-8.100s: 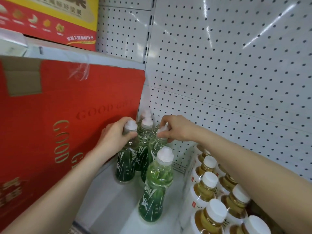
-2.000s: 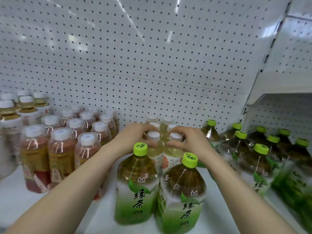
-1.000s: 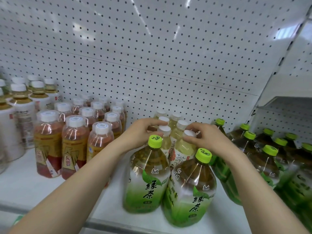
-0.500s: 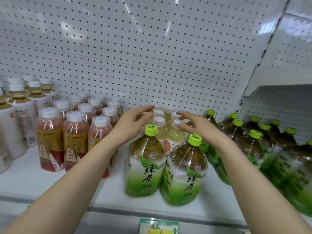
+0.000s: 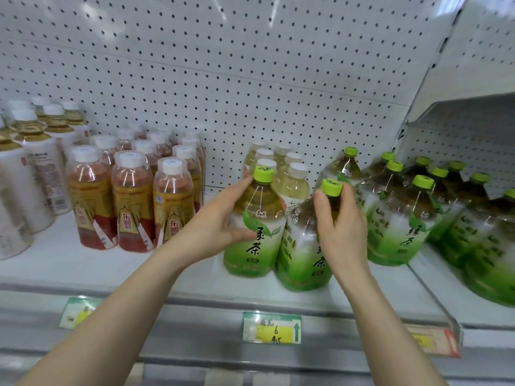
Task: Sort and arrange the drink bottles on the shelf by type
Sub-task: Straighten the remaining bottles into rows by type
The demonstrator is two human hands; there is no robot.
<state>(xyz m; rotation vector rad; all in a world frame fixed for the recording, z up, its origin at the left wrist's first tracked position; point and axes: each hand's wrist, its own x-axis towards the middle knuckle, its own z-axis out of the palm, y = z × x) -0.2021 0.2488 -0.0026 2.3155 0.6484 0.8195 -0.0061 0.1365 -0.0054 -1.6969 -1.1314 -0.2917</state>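
Note:
Two large green-tea bottles with lime caps stand at the front of the white shelf (image 5: 111,263). My left hand (image 5: 217,221) grips the left green-tea bottle (image 5: 257,232) around its side. My right hand (image 5: 341,227) is wrapped around the neck and shoulder of the right green-tea bottle (image 5: 301,254), which tilts slightly. Right behind them stand several pale yellow bottles with white caps (image 5: 292,182). More large green-tea bottles (image 5: 401,215) crowd the shelf to the right.
Several red-and-gold labelled bottles with white caps (image 5: 131,201) stand left of my hands, and white-labelled amber bottles (image 5: 30,168) stand at the far left. A white pegboard (image 5: 250,65) backs the shelf. Price tags (image 5: 271,327) hang on the front rail.
My hands have come back from the white-capped bottles behind and closed on the two large green-tea bottles in front. The right bottle now leans.

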